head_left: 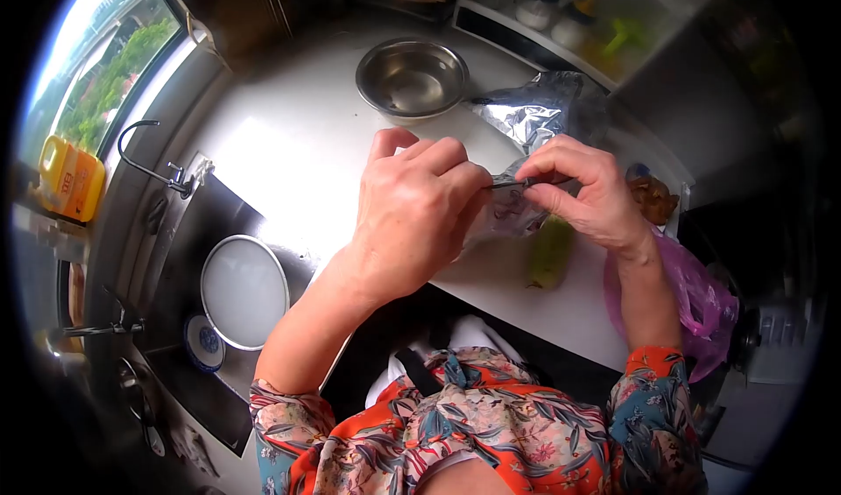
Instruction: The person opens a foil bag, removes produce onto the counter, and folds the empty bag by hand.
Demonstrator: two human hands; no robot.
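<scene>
Over the counter, my left hand [412, 201] is closed on the edge of a clear plastic bag [508, 216]. My right hand [596, 193] pinches the same edge between thumb and fingers, a short way to the right. The bag hangs below both hands, and its contents are too unclear to name. Under the bag and right hand lies a long pale green vegetable [548, 254], partly covered. Behind the hands stand a metal bowl [412, 79] and a crumpled silver foil bag [530, 109].
At left, the sink [197, 232] holds a round white-faced item with a rim [245, 293] and a blue-and-white dish [204, 342]. A faucet [180, 181] and yellow container [72, 180] stand by the window. A pink plastic bag [710, 311] and brown lumpy food [653, 200] lie at right.
</scene>
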